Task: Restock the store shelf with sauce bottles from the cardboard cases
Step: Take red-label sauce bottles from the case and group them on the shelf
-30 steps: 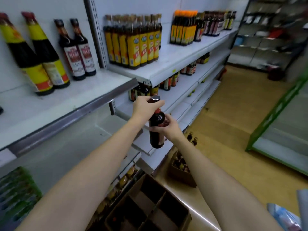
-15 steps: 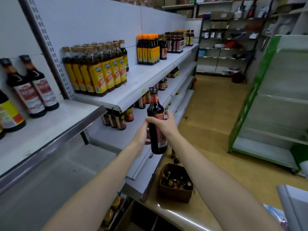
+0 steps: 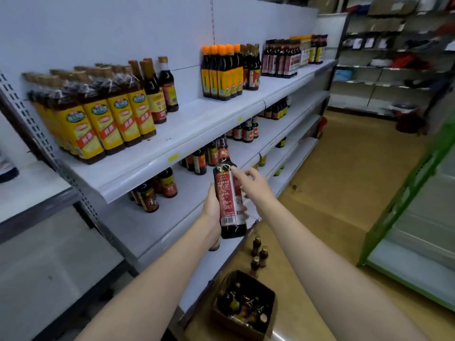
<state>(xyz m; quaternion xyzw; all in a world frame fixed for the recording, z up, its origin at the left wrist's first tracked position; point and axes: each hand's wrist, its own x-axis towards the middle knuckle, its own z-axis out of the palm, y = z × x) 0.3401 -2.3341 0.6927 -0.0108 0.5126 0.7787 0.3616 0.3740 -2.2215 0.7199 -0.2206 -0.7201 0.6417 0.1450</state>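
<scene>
1. Nearest to me, a cardboard case [image 3: 243, 313] is sitting on the floor at the foot of the shelving, open-topped and crowded with bottle caps too blurred to count.
2. Just beyond it, I am counting four small bottles [image 3: 258, 257] standing loose on the floor beside the lowest shelf.
3. My left hand [image 3: 213, 207] is wrapping around the lower body of a dark sauce bottle [image 3: 229, 193] with a red label, gripping it upright in front of the second shelf [image 3: 187, 190].
4. My right hand [image 3: 253, 184] is lying against the bottle's right side with fingers spread loose, touching but not clasping it.
5. Behind the bottle, dark bottles are standing in small clusters on that shelf, partly blocking the space.
6. Higher up, the top shelf [image 3: 197, 129] is carrying a shrink-wrapped block of yellow-labelled bottles [image 3: 98, 119], then five orange-capped bottles [image 3: 219, 72] in the front row farther along.
7. Off to the right, a green rack [image 3: 403, 190] is standing across the aisle.
</scene>
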